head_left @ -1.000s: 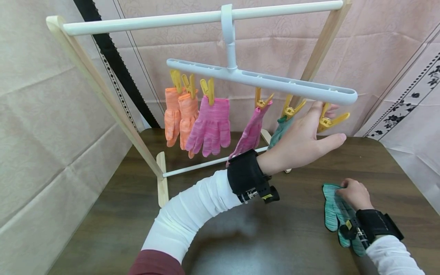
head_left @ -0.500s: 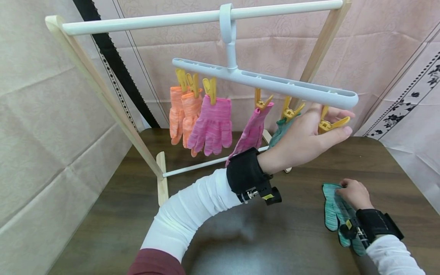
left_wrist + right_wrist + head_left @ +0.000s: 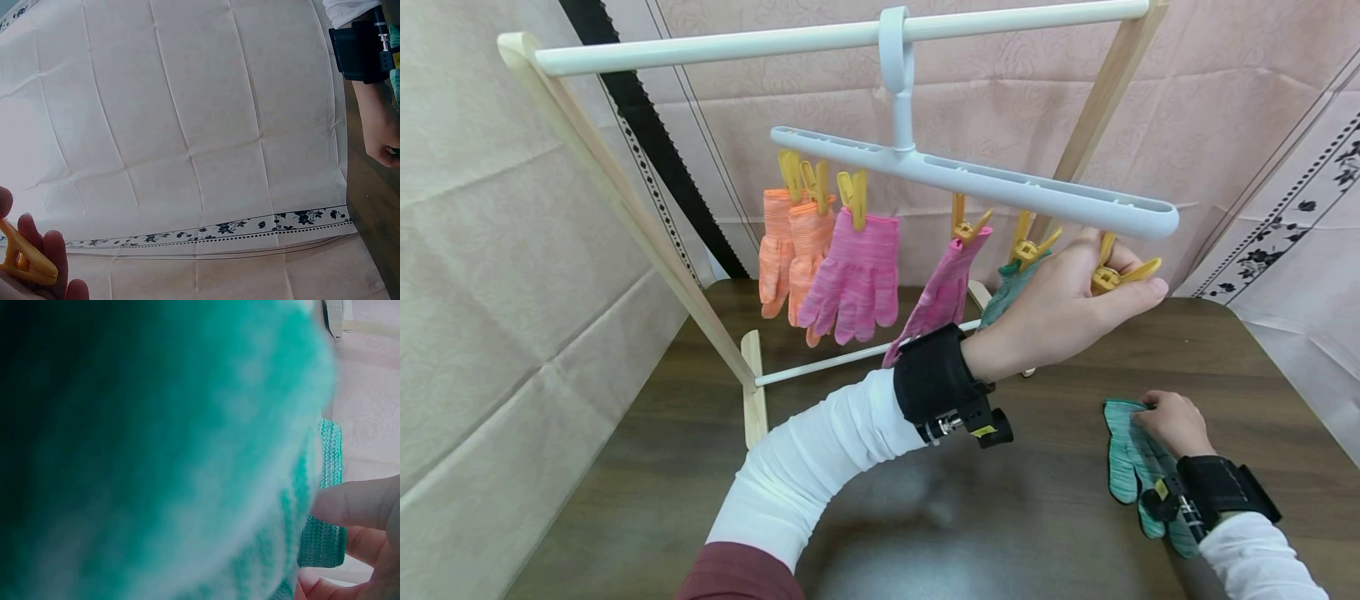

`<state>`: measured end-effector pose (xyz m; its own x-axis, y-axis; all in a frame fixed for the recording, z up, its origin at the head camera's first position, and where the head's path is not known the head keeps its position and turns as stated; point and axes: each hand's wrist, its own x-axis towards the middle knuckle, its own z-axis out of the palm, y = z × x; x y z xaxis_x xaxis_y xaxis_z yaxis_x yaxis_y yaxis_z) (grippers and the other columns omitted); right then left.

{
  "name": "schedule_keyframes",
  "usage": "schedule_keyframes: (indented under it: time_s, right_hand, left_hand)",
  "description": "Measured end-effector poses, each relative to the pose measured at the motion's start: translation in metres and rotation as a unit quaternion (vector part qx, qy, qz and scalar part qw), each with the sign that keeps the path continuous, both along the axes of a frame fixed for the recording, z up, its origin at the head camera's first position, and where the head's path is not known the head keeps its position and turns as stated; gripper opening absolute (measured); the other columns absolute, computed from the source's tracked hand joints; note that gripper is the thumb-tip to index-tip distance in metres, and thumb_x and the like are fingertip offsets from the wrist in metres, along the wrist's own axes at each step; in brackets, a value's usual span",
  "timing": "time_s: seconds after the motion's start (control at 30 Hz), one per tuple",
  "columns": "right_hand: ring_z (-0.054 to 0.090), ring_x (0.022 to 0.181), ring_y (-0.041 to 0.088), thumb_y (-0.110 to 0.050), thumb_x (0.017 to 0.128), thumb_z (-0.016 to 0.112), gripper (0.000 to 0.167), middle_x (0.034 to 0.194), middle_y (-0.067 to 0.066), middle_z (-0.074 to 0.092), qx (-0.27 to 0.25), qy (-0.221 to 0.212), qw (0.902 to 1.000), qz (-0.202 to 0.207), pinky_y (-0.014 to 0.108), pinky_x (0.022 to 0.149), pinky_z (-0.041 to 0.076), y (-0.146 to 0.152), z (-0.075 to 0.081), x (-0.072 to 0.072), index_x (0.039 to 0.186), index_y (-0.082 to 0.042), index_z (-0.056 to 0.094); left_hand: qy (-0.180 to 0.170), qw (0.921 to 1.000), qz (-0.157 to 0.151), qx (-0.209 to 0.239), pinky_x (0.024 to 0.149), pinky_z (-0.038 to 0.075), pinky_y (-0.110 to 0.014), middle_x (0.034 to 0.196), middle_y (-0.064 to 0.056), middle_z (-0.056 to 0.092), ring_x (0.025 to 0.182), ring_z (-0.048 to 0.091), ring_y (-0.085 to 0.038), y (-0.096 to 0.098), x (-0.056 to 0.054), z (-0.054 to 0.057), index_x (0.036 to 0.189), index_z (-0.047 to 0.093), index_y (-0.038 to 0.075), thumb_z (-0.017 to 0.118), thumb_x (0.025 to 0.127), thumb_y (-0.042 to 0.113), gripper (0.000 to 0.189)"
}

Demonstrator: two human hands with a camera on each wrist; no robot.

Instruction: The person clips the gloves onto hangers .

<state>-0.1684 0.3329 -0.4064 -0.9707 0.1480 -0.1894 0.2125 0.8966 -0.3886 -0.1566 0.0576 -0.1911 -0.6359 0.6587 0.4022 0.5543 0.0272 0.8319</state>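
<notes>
My left hand [image 3: 1063, 300] is at the right end of the pale blue hanger [image 3: 992, 185] and holds the rightmost yellow clothespin [image 3: 1106, 279] between thumb and fingers. In the left wrist view this clothespin [image 3: 31, 262] sits against the fingers, with the thumb tip at one handle. No glove shows in it. Down on the table at right, my right hand [image 3: 1176, 423] pinches the cuff of a green knit glove [image 3: 1123, 458]. In the right wrist view the glove's cuff [image 3: 325, 544] lies between thumb and fingers. Another green glove [image 3: 1006, 292] hangs partly hidden behind my left hand.
Orange gloves [image 3: 775, 258] and pink gloves [image 3: 857, 275] hang from yellow clothespins along the hanger. It hooks over the white rail [image 3: 715, 48] of a wooden stand [image 3: 625, 200]. The brown table [image 3: 962, 500] lies below, with patterned cloth [image 3: 1285, 250] around it.
My left thumb and fingers have come in around the rightmost clothespin, where they were spread before. The hanger and gloves have swung slightly. My right hand has stayed on the green glove.
</notes>
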Motion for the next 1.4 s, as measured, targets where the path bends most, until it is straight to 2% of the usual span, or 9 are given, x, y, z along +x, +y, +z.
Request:
schedule_keyframes:
  time_s: [0.13, 0.23, 0.33, 0.47, 0.6, 0.73, 0.97, 1.2, 1.4]
  right_hand:
    - [0.048, 0.082, 0.039, -0.013, 0.077, 0.057, 0.034, 0.098, 0.033, 0.053, -0.002, 0.0, 1.0, 0.0, 0.045, 0.068, 0.037, 0.0, 0.0, 0.0, 0.099, 0.013, 0.054]
    - [0.048, 0.083, 0.039, -0.013, 0.078, 0.056, 0.034, 0.098, 0.033, 0.053, -0.003, -0.001, 1.0, -0.001, 0.045, 0.068, 0.037, 0.0, 0.001, 0.0, 0.099, 0.013, 0.054]
    - [0.048, 0.084, 0.04, -0.013, 0.078, 0.056, 0.036, 0.099, 0.034, 0.052, -0.005, -0.006, 1.0, -0.005, 0.046, 0.068, 0.037, 0.0, 0.001, -0.001, 0.101, 0.014, 0.053]
    - [0.047, 0.084, 0.04, -0.013, 0.079, 0.057, 0.036, 0.1, 0.034, 0.051, -0.007, -0.011, 0.9999, -0.01, 0.047, 0.069, 0.038, -0.001, 0.001, -0.001, 0.101, 0.014, 0.052]
    - [0.047, 0.083, 0.039, -0.013, 0.079, 0.057, 0.034, 0.099, 0.033, 0.052, -0.006, -0.008, 0.9999, -0.007, 0.047, 0.069, 0.037, -0.001, 0.0, -0.001, 0.1, 0.014, 0.053]
    - [0.047, 0.084, 0.039, -0.013, 0.079, 0.057, 0.033, 0.099, 0.033, 0.052, -0.006, -0.009, 0.9999, -0.009, 0.047, 0.069, 0.037, 0.0, 0.0, -0.001, 0.1, 0.013, 0.053]
    - [0.048, 0.083, 0.038, -0.014, 0.079, 0.057, 0.032, 0.098, 0.032, 0.053, -0.006, -0.014, 0.9998, -0.014, 0.046, 0.069, 0.038, 0.0, 0.0, -0.002, 0.099, 0.011, 0.054]
    - [0.047, 0.086, 0.039, -0.016, 0.08, 0.057, 0.035, 0.103, 0.032, 0.051, -0.015, -0.027, 0.9991, -0.027, 0.046, 0.069, 0.038, -0.002, 0.0, -0.002, 0.102, 0.011, 0.053]
    - [0.045, 0.088, 0.04, -0.016, 0.081, 0.056, 0.038, 0.106, 0.034, 0.048, -0.024, -0.039, 0.9984, -0.032, 0.048, 0.072, 0.038, -0.002, 0.002, -0.001, 0.105, 0.013, 0.051]
  left_hand:
    - [0.001, 1.0, 0.001, 0.005, 0.062, 0.032, -0.01, 0.082, -0.002, 0.044, 0.071, 0.039, -0.005, -0.001, 0.0, -0.001, 0.105, 0.036, 0.004, 0.051, 0.088, 0.012, 0.025]
    - [0.011, 0.9998, -0.002, 0.019, 0.056, 0.027, -0.012, 0.068, -0.002, 0.035, 0.06, 0.033, -0.007, -0.002, -0.001, -0.003, 0.094, 0.035, 0.004, 0.053, 0.087, 0.012, 0.021]
    - [0.018, 0.9995, 0.006, 0.026, 0.053, 0.024, -0.013, 0.062, -0.001, 0.028, 0.057, 0.029, -0.008, -0.002, -0.002, -0.006, 0.095, 0.036, 0.004, 0.056, 0.086, 0.014, 0.023]
    - [0.026, 0.999, 0.028, 0.025, 0.054, 0.024, -0.013, 0.067, -0.001, 0.028, 0.06, 0.029, -0.007, -0.002, -0.003, -0.008, 0.1, 0.04, 0.007, 0.06, 0.083, 0.017, 0.028]
    - [0.027, 0.9984, 0.036, 0.033, 0.064, 0.032, -0.008, 0.078, -0.002, 0.039, 0.072, 0.037, -0.003, -0.004, -0.003, -0.009, 0.099, 0.042, 0.008, 0.063, 0.081, 0.017, 0.028]
    - [0.021, 0.9984, 0.04, 0.033, 0.076, 0.04, -0.01, 0.096, -0.002, 0.051, 0.088, 0.047, 0.002, -0.005, -0.003, -0.011, 0.116, 0.041, 0.011, 0.062, 0.081, 0.017, 0.041]
    - [0.055, 0.9967, 0.052, 0.028, 0.069, 0.043, -0.011, 0.095, -0.001, 0.056, 0.081, 0.051, 0.0, -0.007, -0.004, -0.016, 0.122, 0.039, 0.012, 0.062, 0.082, 0.019, 0.046]
    - [0.058, 0.9961, 0.066, 0.002, 0.066, 0.043, -0.011, 0.096, 0.0, 0.061, 0.076, 0.053, 0.002, -0.007, -0.006, -0.023, 0.137, 0.021, 0.013, 0.06, 0.083, 0.023, 0.067]
    - [0.035, 0.9974, 0.059, -0.024, 0.056, 0.039, -0.015, 0.086, 0.002, 0.058, 0.067, 0.049, -0.003, -0.009, -0.009, -0.027, 0.112, 0.047, 0.012, 0.056, 0.085, 0.026, 0.032]
